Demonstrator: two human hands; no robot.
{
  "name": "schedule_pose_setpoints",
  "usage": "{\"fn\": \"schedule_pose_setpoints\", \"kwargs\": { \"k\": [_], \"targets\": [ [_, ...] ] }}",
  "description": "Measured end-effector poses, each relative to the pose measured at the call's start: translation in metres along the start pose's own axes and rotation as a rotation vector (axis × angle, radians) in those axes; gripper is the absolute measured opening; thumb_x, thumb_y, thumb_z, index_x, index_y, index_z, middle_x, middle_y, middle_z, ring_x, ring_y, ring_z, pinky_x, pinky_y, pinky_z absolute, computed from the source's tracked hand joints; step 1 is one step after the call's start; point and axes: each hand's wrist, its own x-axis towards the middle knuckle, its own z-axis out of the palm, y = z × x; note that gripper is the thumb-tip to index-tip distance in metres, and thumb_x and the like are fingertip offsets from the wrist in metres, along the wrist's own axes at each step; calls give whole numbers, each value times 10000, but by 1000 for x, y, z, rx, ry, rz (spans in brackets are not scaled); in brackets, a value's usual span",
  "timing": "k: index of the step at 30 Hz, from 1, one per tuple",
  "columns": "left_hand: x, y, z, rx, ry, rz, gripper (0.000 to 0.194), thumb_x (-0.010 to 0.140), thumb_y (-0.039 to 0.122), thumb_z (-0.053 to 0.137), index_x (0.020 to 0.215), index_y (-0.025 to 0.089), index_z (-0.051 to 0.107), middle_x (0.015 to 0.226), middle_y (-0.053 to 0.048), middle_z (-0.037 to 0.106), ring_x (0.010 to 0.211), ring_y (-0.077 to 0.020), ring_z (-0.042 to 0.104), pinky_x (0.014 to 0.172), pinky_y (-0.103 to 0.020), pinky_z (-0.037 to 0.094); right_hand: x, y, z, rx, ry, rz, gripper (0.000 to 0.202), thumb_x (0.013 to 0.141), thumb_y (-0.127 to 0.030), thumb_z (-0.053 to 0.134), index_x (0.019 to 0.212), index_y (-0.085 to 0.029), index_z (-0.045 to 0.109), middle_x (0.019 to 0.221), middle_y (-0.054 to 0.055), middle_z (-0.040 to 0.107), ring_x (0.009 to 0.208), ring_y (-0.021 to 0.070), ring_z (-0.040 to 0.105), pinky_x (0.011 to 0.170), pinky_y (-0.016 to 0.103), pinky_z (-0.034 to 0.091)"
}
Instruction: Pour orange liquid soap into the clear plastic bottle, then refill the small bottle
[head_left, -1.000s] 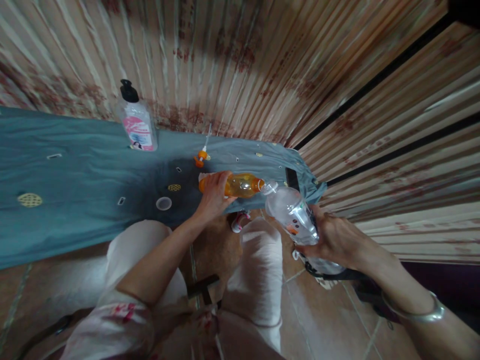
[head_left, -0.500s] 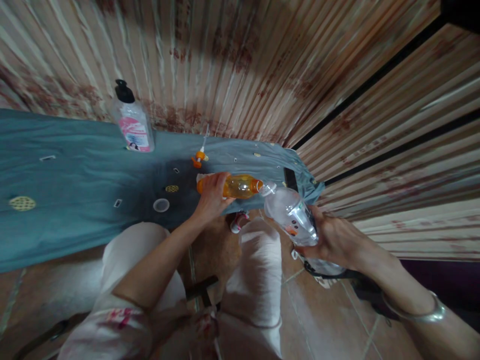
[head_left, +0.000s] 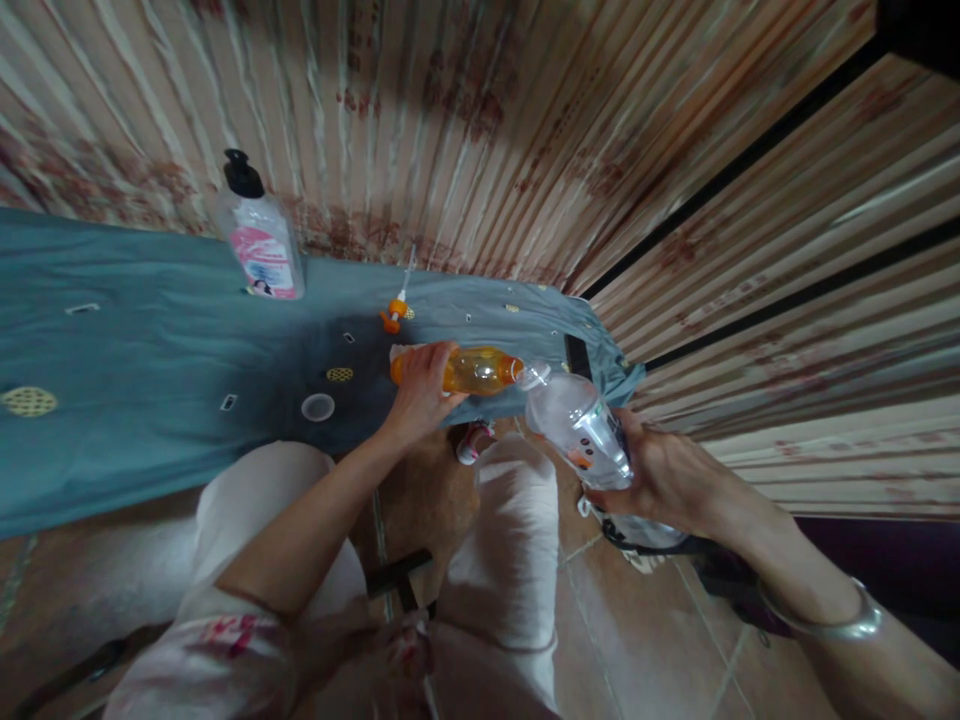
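Note:
My left hand (head_left: 424,393) is wrapped round an orange bottle (head_left: 484,371), tilted on its side with its mouth to the right. That mouth meets the neck of a clear plastic bottle (head_left: 570,422), which my right hand (head_left: 651,470) grips near its base. The clear bottle slants, its neck up and to the left. An orange pump head (head_left: 394,314) with a clear tube lies on the teal cloth behind my left hand. A small round white cap or dish (head_left: 318,407) lies on the cloth to the left of my left hand.
A pump-less bottle with black cap and pink label (head_left: 262,250) stands at the cloth's back left. A dark flat object (head_left: 577,356) lies near the right end of the teal cloth (head_left: 150,330). Pleated curtains (head_left: 465,130) hang behind. Below, a bag (head_left: 645,533) is on the tiled floor.
The view has shifted slightly, so things on the cloth appear a little further left. Both hands keep their holds, and the two bottle mouths remain together.

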Motion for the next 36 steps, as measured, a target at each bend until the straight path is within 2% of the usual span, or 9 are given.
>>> {"fn": "schedule_pose_setpoints", "kwargs": {
  "k": [13,19,27,36],
  "targets": [
    [0,0,0,-1,-39,-16,672,674,315,730,1245,195,398,1203,-119,542,1126,-310,488,956,-464,371,0,4,3,-9,0,0,620,683,-532,635,1113,-129,444,753,106,686,720,295,684,546,297,399],
    [-1,-2,2,17,12,31,677,664,304,740,1237,157,411,1199,-127,546,1095,-298,487,963,-436,371,1,5,5,-33,-6,-8,646,690,-551,620,1135,-121,436,736,106,683,716,303,683,535,298,386],
    [-1,-1,2,4,-10,1,670,669,291,730,1243,186,402,1199,-118,541,1129,-299,487,972,-446,362,1,5,4,-75,-26,-8,646,687,-563,612,1121,-122,424,730,104,685,706,306,687,516,291,351],
    [-1,-1,3,18,15,15,670,660,301,744,1228,166,414,1180,-119,550,1112,-294,497,954,-436,369,0,4,3,-69,-11,-4,681,674,-534,636,1157,-103,425,707,102,686,706,312,686,516,292,349]
  ]
}}
